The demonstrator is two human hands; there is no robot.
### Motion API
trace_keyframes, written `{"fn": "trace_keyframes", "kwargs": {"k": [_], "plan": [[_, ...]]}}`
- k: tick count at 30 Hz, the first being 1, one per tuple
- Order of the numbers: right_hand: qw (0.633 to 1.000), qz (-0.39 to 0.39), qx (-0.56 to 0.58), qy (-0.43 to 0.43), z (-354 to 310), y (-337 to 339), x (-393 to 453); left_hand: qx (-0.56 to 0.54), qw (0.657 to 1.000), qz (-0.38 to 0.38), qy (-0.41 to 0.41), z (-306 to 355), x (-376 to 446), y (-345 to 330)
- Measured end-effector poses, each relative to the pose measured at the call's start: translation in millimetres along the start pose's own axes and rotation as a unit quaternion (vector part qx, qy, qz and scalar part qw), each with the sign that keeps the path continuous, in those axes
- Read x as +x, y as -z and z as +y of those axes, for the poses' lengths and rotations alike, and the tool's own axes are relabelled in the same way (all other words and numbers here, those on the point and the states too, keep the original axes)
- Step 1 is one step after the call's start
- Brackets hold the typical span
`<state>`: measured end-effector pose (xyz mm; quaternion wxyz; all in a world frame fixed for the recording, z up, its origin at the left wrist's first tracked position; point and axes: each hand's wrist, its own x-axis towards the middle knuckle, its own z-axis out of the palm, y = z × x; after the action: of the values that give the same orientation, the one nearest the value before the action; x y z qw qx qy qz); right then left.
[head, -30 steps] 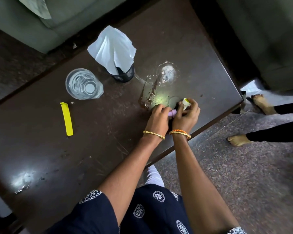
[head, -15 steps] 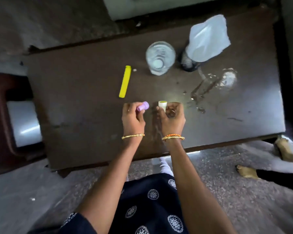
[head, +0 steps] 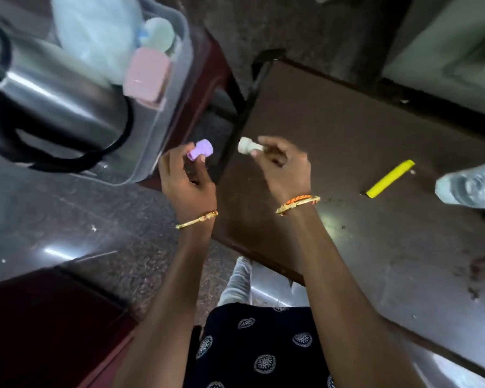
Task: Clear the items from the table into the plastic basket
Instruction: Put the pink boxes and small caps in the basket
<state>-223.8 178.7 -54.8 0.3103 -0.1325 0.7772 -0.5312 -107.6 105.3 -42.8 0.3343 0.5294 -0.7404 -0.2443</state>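
Both hands are raised side by side, each grasping one small item. Left hand (head: 186, 186) pinches a little purple cap (head: 200, 149) between thumb and fingertips, held over the gap between the desk and the plastic basket. Right hand (head: 284, 169) pinches a small white stick (head: 249, 147) by its lower end, its rounded tip pointing toward the left hand; it hangs just above the desk's near-left corner. A gold bangle sits on each wrist, the right one paired with an orange thread.

Just beyond and left of the left hand stands the plastic basket (head: 163, 141), grey and translucent, resting on a dark red stool (head: 205, 79). Inside it lie a steel flask (head: 56, 91) with a black strap, a pink box (head: 147, 77), a pale round-topped bottle (head: 158, 32) and a clear bag (head: 95, 37).

To the right of the right hand, the brown desk (head: 347, 121) carries a yellow strip (head: 389, 179) lying flat, and farther right a clear glass (head: 472, 186) at the picture's edge, blurred.
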Motion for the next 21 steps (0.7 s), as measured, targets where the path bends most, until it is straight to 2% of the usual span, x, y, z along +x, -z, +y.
{"fn": "trace_keyframes", "kwargs": {"k": [4,7,10,14,16,21], "plan": [[0.995,-0.045,-0.012,0.093,-48.3,-66.8,15.7,0.039,0.997,0.054,0.032,-29.1,46.7,31.5],[0.964,-0.082,-0.134,0.214,-71.7,-108.2,26.5,0.025,0.992,0.071,0.099,-47.7,72.0,42.7],[0.884,-0.123,-0.324,0.314,-84.9,-143.2,41.3,0.027,0.983,0.058,0.169,-67.4,92.3,45.2],[0.774,-0.165,-0.495,0.359,-95.0,-173.0,58.9,0.057,0.976,0.001,0.209,-83.6,106.7,37.7],[0.732,-0.172,-0.545,0.371,-97.7,-185.1,62.6,0.047,0.968,-0.018,0.246,-90.9,112.0,33.5],[0.655,-0.207,-0.617,0.384,-100.2,-208.8,68.2,0.044,0.946,-0.029,0.319,-98.2,122.8,27.6]]}}
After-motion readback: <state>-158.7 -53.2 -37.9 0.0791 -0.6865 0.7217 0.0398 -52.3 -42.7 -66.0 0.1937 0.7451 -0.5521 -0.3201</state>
